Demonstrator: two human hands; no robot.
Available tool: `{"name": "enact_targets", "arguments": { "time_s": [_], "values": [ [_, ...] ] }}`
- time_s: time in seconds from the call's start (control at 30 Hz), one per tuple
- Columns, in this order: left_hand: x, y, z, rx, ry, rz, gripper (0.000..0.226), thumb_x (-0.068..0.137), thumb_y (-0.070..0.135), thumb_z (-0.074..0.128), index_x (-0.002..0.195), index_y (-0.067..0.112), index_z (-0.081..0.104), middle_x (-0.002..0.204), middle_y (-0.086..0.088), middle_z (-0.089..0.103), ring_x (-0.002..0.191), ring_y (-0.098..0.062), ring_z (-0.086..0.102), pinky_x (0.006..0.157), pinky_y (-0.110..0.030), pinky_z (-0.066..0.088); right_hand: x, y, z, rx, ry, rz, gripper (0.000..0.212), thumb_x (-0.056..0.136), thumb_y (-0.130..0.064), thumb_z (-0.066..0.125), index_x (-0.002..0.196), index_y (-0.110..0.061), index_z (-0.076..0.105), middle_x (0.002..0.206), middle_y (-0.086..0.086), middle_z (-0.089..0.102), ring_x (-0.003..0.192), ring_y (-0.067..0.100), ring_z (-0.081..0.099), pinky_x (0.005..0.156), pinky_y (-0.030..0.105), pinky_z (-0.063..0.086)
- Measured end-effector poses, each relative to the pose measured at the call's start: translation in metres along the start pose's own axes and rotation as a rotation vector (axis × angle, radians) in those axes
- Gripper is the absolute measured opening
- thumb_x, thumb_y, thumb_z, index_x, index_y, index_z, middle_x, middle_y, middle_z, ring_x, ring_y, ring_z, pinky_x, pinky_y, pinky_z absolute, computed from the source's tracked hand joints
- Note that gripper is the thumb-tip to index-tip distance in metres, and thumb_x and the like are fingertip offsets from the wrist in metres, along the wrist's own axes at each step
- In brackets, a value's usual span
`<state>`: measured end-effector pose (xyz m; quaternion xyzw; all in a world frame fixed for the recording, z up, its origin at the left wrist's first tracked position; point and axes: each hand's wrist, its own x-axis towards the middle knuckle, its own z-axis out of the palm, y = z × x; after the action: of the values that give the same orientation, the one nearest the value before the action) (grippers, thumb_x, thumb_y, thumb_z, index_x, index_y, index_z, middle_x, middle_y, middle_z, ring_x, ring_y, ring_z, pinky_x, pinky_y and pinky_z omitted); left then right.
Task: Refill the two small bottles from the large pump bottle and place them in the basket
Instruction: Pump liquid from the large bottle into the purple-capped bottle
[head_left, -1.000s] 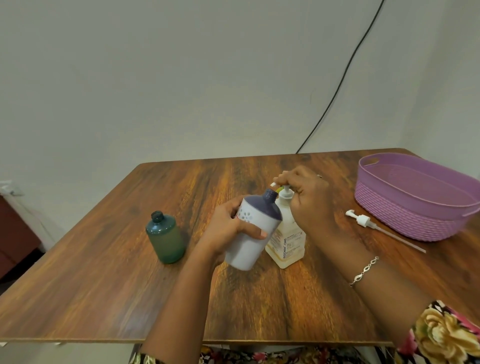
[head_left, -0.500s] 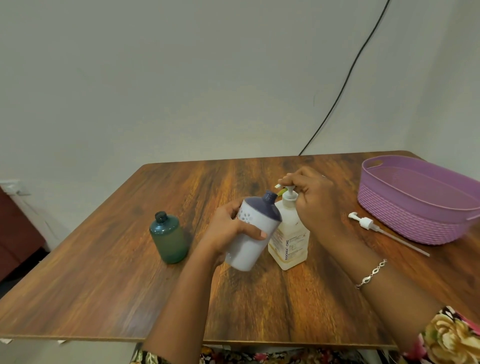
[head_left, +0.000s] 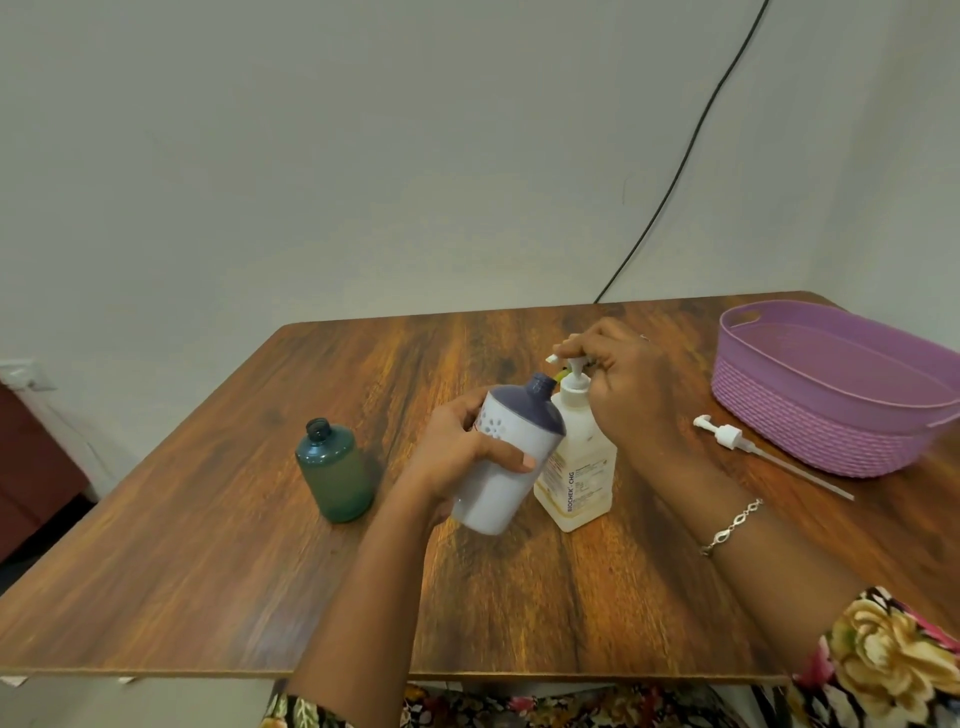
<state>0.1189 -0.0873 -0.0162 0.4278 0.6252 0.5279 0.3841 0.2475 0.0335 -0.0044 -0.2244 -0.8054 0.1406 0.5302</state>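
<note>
Wooden table (head_left: 260, 571): left hand (head_left: 457, 457) clamps the tilted white bottle (head_left: 506, 457), mouth beneath the spout; right hand (head_left: 623, 384) fingers close on the pump bottle (head_left: 576, 467) head, to dispense.

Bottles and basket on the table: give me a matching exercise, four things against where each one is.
1. green bottle
2. white bottle with the dark top
3. loose pump
4. pump bottle

A. held tilted in the left hand
B. lying beside the purple basket
C. standing alone, uncapped, at left
D. under the right hand

Pairs: 1-C, 2-A, 3-B, 4-D
</note>
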Motion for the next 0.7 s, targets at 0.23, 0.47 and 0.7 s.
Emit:
{"name": "enact_targets", "arguments": {
  "time_s": [0.23, 0.47, 0.7],
  "values": [
    [0.000, 0.000, -0.001, -0.047, -0.009, -0.001, 0.060, 0.047, 0.008, 0.073, 0.105, 0.018, 0.064, 0.098, -0.006, 0.068, 0.081, -0.019, 0.065, 0.057, -0.026, 0.054, -0.009, 0.001, 0.009, -0.056, 0.039, -0.056, 0.027, 0.074, 0.006, 0.045, 0.076, 0.000, 0.071, 0.075, 0.010, 0.066, 0.074, 0.029, 0.065, 0.060, 0.031, 0.052],
    [0.000, 0.004, 0.003, -0.023, -0.016, 0.000, 0.061, 0.046, 0.011, 0.073, 0.106, 0.021, 0.063, 0.101, -0.005, 0.067, 0.087, -0.021, 0.064, 0.058, -0.026, 0.052, -0.008, -0.001, 0.004, 0.002, 0.055, -0.026, 0.031, 0.077, 0.001, 0.042, 0.082, -0.001, 0.072, 0.080, 0.010, 0.067, 0.078, 0.027, 0.065, 0.062, 0.032, 0.051],
    [0.000, 0.004, 0.003, -0.022, -0.028, 0.006, 0.062, 0.047, 0.011, 0.072, 0.107, 0.019, 0.062, 0.102, -0.007, 0.067, 0.087, -0.022, 0.064, 0.060, -0.028, 0.053, -0.006, -0.003, 0.006, -0.043, 0.071, -0.043, 0.026, 0.074, 0.009, 0.047, 0.077, -0.001, 0.071, 0.077, 0.010, 0.066, 0.072, 0.028, 0.063, 0.057, 0.039, 0.053]
  ]
}}
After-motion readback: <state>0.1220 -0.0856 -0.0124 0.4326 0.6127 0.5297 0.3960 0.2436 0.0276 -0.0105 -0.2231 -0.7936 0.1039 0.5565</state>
